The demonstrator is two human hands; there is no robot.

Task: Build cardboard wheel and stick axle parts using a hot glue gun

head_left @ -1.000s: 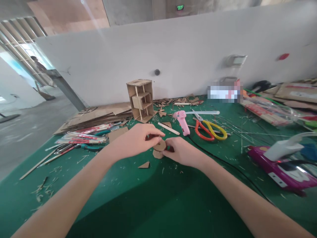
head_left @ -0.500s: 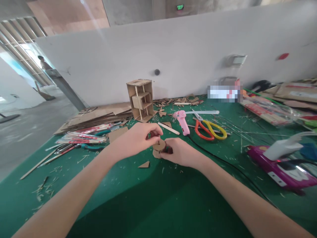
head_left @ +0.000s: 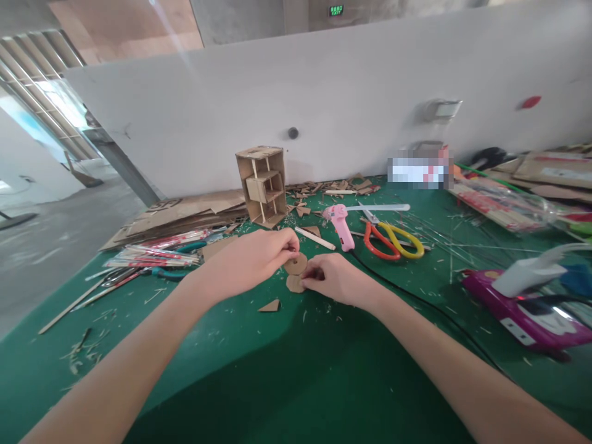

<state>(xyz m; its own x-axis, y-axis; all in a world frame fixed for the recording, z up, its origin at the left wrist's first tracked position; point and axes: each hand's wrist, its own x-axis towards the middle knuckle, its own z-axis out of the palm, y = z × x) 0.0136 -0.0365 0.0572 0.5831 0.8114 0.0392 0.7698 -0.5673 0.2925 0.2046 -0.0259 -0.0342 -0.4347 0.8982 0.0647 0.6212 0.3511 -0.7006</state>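
Note:
Two small round cardboard discs are between my hands at the middle of the table. The upper cardboard disc point(head_left: 296, 266) has a dark spot like a hole near its centre. My left hand point(head_left: 272, 250) pinches at its far edge, thumb and forefinger together. Just below and nearer to me is the lower cardboard disc point(head_left: 295, 284), its edge cut unevenly. My right hand point(head_left: 332, 279) is closed, with thumb and finger on the right edge of that disc. How the two discs touch each other is hard to see. A cardboard scrap point(head_left: 270, 306) lies on the table nearby.
Beyond my hands stands a cardboard shelf model point(head_left: 261, 187). A pink glue gun point(head_left: 341, 228), with its cable, and scissors point(head_left: 401, 240) lie to the right. Further right is a purple power strip point(head_left: 513, 314). Bundled sticks point(head_left: 155, 256) and pliers point(head_left: 169, 273) lie left.
The discs have come further apart, so more of the lower one shows. My left fingers have moved slightly down onto the upper disc's edge. My right hand has shifted a little.

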